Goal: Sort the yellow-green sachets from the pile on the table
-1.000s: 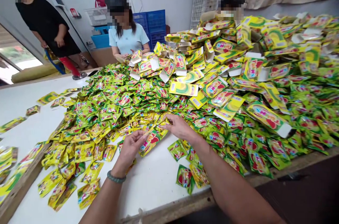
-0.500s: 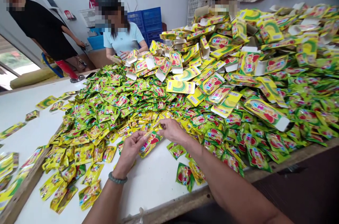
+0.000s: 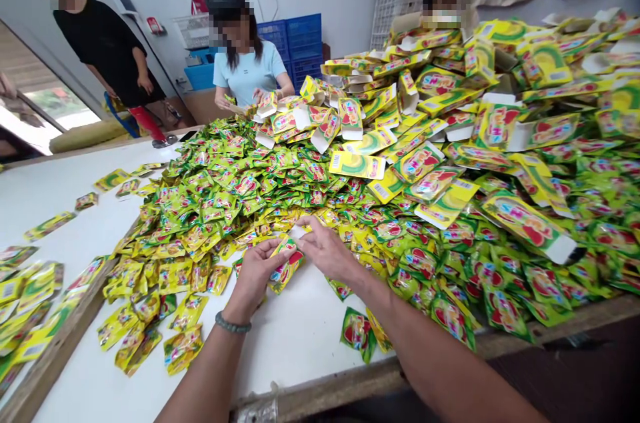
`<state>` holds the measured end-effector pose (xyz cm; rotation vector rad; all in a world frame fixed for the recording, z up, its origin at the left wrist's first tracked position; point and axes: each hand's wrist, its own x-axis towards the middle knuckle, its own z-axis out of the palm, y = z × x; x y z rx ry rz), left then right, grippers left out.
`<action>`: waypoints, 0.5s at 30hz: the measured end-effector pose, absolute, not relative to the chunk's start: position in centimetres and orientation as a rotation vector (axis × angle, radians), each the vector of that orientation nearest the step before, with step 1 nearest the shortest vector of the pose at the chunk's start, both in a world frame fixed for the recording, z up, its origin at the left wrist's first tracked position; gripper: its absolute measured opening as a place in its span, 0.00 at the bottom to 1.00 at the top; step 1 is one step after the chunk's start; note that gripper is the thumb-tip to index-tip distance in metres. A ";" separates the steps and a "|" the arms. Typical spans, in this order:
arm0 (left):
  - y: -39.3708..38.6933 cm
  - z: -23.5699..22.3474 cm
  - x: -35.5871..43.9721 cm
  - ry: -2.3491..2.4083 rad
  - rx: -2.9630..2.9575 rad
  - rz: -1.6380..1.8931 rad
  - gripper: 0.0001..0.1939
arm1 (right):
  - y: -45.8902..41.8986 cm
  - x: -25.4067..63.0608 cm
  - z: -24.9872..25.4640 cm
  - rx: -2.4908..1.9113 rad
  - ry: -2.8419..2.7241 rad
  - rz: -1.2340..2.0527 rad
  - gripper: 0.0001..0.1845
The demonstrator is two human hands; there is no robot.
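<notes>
My left hand (image 3: 256, 271), with a beaded bracelet on its wrist, grips a small yellow-green carton (image 3: 287, 272) with red fruit printed on it. The carton is tilted, its upper end pointing away from me. At that end a white flap shows, and the fingers of my right hand (image 3: 324, 251) are closed on it. Yellow sachets (image 3: 183, 274) lie loose to the left of my hands. Just beyond them rises a heap of green sachets (image 3: 215, 173). A single green sachet (image 3: 357, 333) lies near the table's front edge, below my right forearm.
Open-ended cartons (image 3: 430, 159) are piled on the sachets at the right. A wooden strip (image 3: 65, 336) divides the white table (image 3: 300, 349), with flat cartons (image 3: 37, 289) left of it. A person in light blue (image 3: 250, 73) works opposite; another person in black (image 3: 103, 53) stands at left.
The carton's white end flap now shows between my hands, and my right fingers have closed in on it. The whole view has shifted slightly. The person in black has straightened up.
</notes>
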<state>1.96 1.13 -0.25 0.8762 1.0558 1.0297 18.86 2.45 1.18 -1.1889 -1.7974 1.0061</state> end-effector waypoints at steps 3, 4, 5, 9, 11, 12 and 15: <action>0.9 -0.1 1.7 1.049 0.896 0.971 0.18 | 2.2 18.4 1.3 -1.160 -1.848 1.083 0.15; 0.8 0.0 1.7 1.050 0.893 0.952 0.18 | 2.2 18.2 1.2 -1.176 -1.798 1.091 0.15; 0.6 0.0 1.8 1.054 0.887 0.937 0.18 | 2.2 18.0 1.1 -1.193 -1.729 1.092 0.15; 0.1 -0.2 2.2 1.096 0.860 0.945 0.19 | 2.0 17.1 0.3 -1.127 -1.597 1.153 0.17; -0.1 0.2 1.5 1.144 0.859 0.949 0.19 | 1.9 16.9 0.0 -0.997 -1.606 1.305 0.18; -0.3 0.8 0.6 1.197 0.878 0.934 0.19 | 2.0 17.0 -0.2 -0.949 -1.579 1.358 0.18; -1.4 4.3 -4.3 1.488 1.029 0.988 0.19 | 2.8 18.2 -0.4 -1.060 -1.459 1.212 0.14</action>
